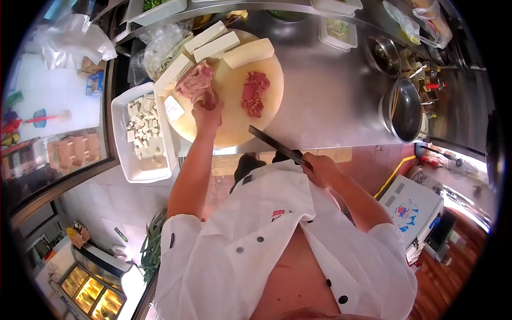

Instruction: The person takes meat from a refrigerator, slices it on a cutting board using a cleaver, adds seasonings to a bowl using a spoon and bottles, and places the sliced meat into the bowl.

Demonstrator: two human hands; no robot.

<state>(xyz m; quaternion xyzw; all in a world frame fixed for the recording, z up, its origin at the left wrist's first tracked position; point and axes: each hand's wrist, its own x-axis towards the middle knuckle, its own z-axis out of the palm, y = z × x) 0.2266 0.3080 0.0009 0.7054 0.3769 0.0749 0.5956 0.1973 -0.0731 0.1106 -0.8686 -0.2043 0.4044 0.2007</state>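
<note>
On the round cutting board (pixel 234 128), my left hand (pixel 208 114) grips the lower end of a large piece of raw meat (pixel 195 82). My right hand (pixel 321 169) is closed round the handle of a knife (pixel 274 143), whose blade points toward the board's lower right edge. A strip of sliced red meat (pixel 255 94) lies on the right half of the board. Pale tofu blocks (pixel 216 46) line the board's far and left edges. A small white label (pixel 173 108) lies near my left hand.
A white tub (pixel 168 160) of tofu cubes stands left of the board. Along the right side of the steel counter (pixel 320 96) are a dark wok (pixel 406 109) and a metal bowl (pixel 383 55). Plastic containers (pixel 338 33) stand at the back.
</note>
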